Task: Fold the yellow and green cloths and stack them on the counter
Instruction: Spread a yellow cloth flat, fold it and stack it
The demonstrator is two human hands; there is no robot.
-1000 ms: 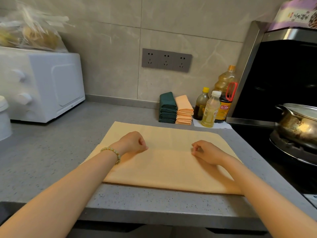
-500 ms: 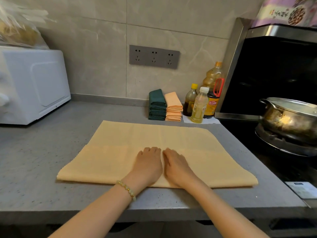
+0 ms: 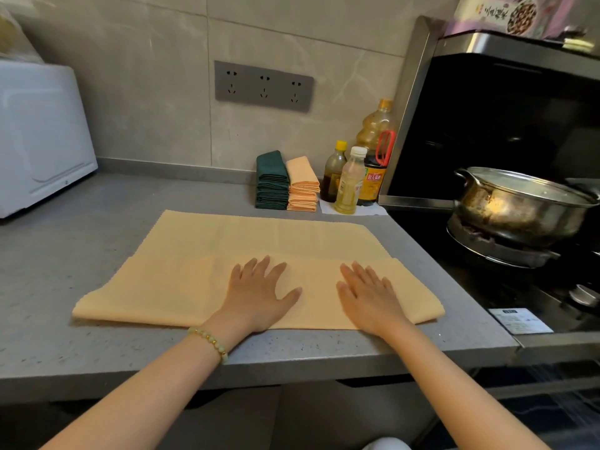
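Grey counter (image 3: 81, 254) carries the yellow cloth (image 3: 259, 235) at frame centre, long axis left to right, near strip doubled over. On that strip the left hand (image 3: 256, 293) and right hand (image 3: 367, 297) press flat, fingers straight. The right hand is nearer a cloth end.

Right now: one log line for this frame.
phase: pressing fold flat | left hand: flat on yellow cloth | right hand: flat on yellow cloth | counter: green stack, yellow stack by wall

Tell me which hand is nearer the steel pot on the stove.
Right. The right hand lies flat on the yellow cloth near its right end, toward the pot; the left hand lies flat mid-cloth, farther left.
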